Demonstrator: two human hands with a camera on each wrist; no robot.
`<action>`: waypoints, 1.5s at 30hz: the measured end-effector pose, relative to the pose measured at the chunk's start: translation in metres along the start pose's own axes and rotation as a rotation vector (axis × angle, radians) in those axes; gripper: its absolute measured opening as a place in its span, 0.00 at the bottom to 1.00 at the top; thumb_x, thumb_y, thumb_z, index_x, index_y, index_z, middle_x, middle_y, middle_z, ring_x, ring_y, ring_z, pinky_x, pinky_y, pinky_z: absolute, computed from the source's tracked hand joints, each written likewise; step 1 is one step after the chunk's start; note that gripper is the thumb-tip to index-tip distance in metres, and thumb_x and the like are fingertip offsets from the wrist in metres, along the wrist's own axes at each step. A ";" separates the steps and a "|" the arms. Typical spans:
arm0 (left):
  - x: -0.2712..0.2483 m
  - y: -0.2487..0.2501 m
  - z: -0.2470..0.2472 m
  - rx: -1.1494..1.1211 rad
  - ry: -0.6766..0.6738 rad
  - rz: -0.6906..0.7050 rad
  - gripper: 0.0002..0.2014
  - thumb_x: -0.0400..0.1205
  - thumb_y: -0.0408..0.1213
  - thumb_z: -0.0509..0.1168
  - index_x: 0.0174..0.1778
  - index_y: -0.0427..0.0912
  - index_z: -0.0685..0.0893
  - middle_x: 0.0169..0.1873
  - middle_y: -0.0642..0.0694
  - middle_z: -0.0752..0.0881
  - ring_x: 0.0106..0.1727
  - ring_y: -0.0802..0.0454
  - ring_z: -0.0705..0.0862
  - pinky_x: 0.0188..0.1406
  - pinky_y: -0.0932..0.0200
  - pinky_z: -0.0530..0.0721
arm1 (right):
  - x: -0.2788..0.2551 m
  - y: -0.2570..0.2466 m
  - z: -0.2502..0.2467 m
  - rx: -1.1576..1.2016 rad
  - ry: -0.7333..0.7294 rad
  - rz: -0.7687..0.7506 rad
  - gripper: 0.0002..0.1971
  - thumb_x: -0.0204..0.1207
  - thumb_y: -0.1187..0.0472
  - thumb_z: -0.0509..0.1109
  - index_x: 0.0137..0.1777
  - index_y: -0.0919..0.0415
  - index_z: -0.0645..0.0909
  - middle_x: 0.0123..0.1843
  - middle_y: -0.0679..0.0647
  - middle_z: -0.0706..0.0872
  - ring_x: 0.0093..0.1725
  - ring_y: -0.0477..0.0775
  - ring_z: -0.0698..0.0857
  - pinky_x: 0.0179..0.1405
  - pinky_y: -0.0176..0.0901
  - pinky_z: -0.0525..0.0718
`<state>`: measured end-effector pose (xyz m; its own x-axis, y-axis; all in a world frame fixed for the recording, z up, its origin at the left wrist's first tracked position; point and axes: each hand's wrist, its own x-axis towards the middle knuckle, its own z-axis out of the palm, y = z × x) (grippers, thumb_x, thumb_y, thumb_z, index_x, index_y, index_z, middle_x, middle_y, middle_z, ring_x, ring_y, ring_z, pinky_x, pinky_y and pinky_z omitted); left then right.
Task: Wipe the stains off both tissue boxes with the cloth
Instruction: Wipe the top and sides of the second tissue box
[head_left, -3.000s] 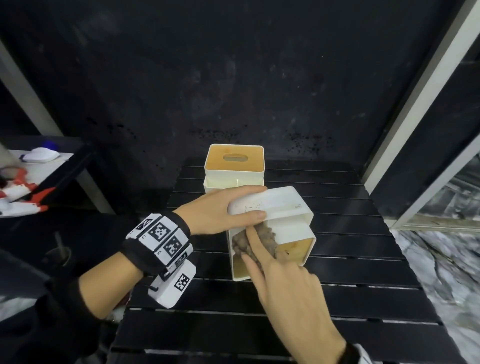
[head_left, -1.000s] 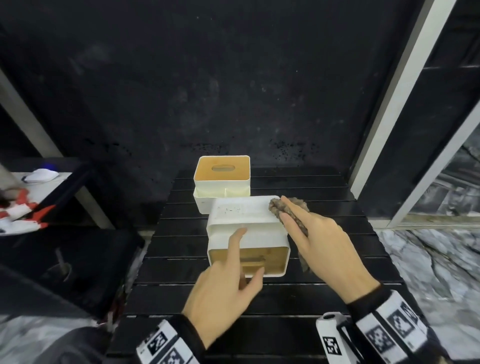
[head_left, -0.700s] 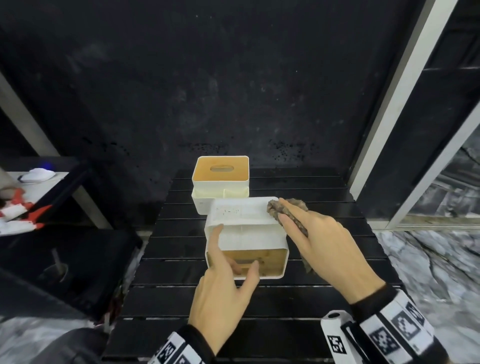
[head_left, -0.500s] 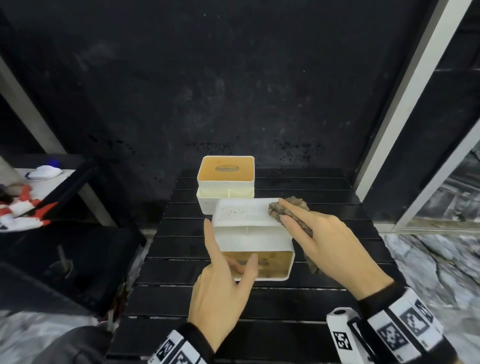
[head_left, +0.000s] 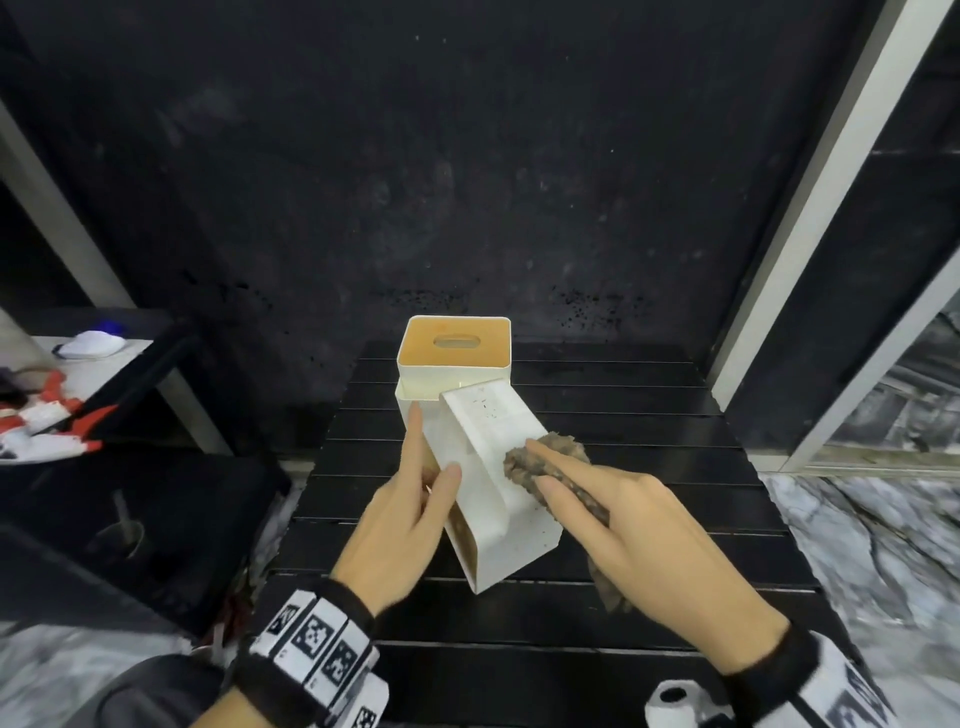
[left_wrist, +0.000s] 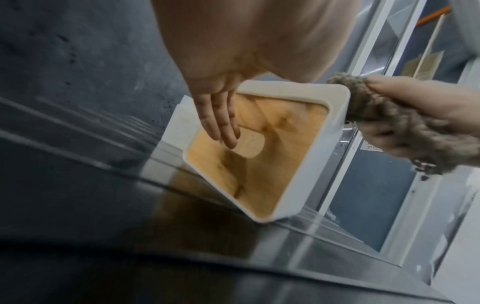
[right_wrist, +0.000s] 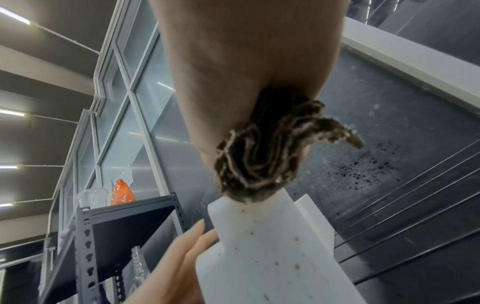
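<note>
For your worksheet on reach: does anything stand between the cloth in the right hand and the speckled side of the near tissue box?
Nothing visible: the cloth in the right hand already presses on the near tissue box.

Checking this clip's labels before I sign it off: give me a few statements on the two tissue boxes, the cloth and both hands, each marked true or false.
1. The right hand presses the cloth against the near tissue box. True.
2. The near tissue box stands upright with its slot facing up. False: it lies tipped on its side, slot panel towards the left hand.
3. Small brown specks still show on the near tissue box's white side. True, clearest in the right wrist view.
4. The far tissue box lies on its side. False: it stands upright on the black slatted table, slot up.
5. The left hand holds the cloth. False: it steadies the near tissue box.
</note>
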<state>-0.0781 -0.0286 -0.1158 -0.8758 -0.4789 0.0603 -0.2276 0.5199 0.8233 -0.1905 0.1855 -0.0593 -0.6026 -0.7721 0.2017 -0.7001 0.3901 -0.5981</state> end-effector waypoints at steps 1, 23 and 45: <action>-0.007 -0.001 0.003 -0.034 -0.012 0.019 0.39 0.88 0.62 0.53 0.83 0.81 0.29 0.56 0.62 0.86 0.55 0.63 0.87 0.58 0.67 0.86 | 0.001 0.002 0.000 0.010 0.021 0.008 0.22 0.85 0.36 0.56 0.78 0.25 0.70 0.33 0.28 0.78 0.32 0.29 0.81 0.37 0.32 0.83; -0.012 0.015 0.005 -0.561 -0.092 0.066 0.37 0.80 0.47 0.75 0.83 0.76 0.69 0.58 0.42 0.94 0.62 0.43 0.93 0.66 0.45 0.91 | 0.002 -0.016 -0.003 -0.002 0.206 0.080 0.36 0.77 0.31 0.49 0.87 0.37 0.59 0.66 0.38 0.85 0.56 0.38 0.86 0.58 0.36 0.87; -0.010 0.011 0.004 -0.419 -0.314 0.065 0.57 0.70 0.53 0.84 0.86 0.83 0.53 0.71 0.50 0.85 0.73 0.43 0.85 0.77 0.37 0.82 | 0.018 -0.019 0.019 -0.463 0.335 0.055 0.24 0.82 0.51 0.70 0.74 0.61 0.80 0.74 0.66 0.73 0.75 0.67 0.73 0.69 0.65 0.82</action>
<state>-0.0736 -0.0153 -0.1101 -0.9824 -0.1866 0.0000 -0.0348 0.1831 0.9825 -0.1807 0.1545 -0.0586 -0.6784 -0.5730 0.4599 -0.7137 0.6625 -0.2274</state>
